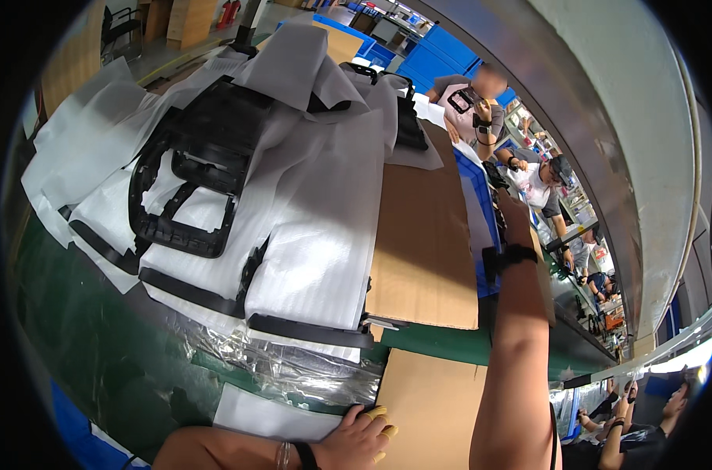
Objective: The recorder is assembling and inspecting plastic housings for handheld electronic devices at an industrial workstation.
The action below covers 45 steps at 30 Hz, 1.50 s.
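My left hand (357, 440), with yellow finger cots on several fingertips, lies spread on the near edge of a brown cardboard sheet (430, 399), beside a white foam sheet (274, 413). It holds nothing that I can see. My right arm stretches far forward on the right. My right hand (514, 218) is at the outer side of a blue plastic bin (481, 223), near small dark parts (495, 176); its fingers are too small and shaded to make out. A black plastic frame with rectangular openings (140, 200) rests on white foam wrapping (313, 227) to the left.
Long black trim strips (309, 330) stick out from the foam layers along the near side. Another cardboard piece (422, 235) lies between the foam and the bin. Clear plastic film (293, 376) covers part of the green table (82, 313). Co-workers (469, 106) sit along the right.
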{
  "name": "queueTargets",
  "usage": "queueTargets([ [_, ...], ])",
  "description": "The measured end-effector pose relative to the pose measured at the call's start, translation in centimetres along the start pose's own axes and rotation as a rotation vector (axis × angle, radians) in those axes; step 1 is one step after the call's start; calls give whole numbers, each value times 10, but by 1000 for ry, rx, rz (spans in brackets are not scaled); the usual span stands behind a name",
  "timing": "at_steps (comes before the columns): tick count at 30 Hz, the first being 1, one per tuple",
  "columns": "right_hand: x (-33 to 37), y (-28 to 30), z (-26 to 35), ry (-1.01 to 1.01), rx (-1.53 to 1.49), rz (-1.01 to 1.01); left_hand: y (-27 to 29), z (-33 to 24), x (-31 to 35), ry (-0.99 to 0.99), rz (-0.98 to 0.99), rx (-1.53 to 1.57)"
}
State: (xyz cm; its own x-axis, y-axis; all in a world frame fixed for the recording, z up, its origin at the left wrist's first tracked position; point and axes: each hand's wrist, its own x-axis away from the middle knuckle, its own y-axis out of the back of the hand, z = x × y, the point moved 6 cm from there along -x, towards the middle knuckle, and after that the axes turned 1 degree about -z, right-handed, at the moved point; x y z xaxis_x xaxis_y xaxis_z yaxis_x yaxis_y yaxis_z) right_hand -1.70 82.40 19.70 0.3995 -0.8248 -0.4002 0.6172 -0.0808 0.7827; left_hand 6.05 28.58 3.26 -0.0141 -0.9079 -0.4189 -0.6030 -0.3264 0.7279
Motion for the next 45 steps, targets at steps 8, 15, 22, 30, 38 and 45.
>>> queueTargets([
  [8, 68, 28, 34, -219, -287, -26, 0, 3, 7, 41, 40, 81],
  [15, 58, 35, 51, -66, -341, -88, -11, 5, 9, 9, 3, 126],
  [22, 78, 29, 110, 150, -301, -96, -14, 6, 10, 26, -17, 137],
  [30, 49, 10, 150, 312, 226, 2, -11, 6, 11, 15, 26, 115],
  [38, 16, 13, 175, 188, 606, -9, -12, 8, 9, 30, 12, 113],
  [45, 33, 14, 186, 140, 477, -66, -12, 7, 9, 42, 50, 119],
])
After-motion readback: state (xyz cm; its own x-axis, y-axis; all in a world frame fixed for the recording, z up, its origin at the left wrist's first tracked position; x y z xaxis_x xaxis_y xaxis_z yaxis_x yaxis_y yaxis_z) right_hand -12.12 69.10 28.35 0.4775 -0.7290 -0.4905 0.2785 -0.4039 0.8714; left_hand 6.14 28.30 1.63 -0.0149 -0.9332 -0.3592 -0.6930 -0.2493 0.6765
